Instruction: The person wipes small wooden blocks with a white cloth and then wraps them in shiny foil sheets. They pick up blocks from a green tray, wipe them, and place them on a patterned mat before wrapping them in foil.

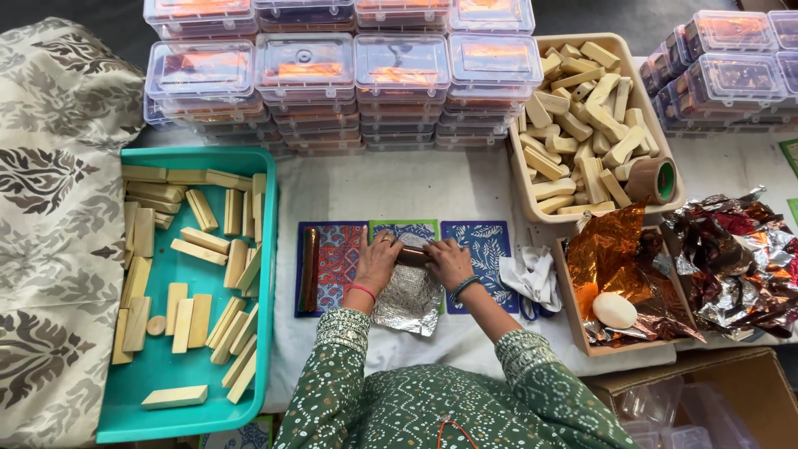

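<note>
Left hand (376, 259): I see it pressing one end of the foil-wrapped bar (413, 254)
Right hand (449, 261): gripping the other end
Bar: on foil sheet (407, 301), over patterned mats (486, 249)
Done: one wrapped bar (310, 268) beside
Left: teal tray (158, 370) of bare blocks

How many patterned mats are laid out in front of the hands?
3: a red-and-blue mat on the left, a green-edged mat in the middle mostly under the foil sheet, and a blue leaf-print mat on the right.

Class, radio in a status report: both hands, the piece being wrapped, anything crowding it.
Left hand and right hand both gripping wrapped stick. Silver foil sheet under it. Finished copper-wrapped stick lying left, apart.
</note>
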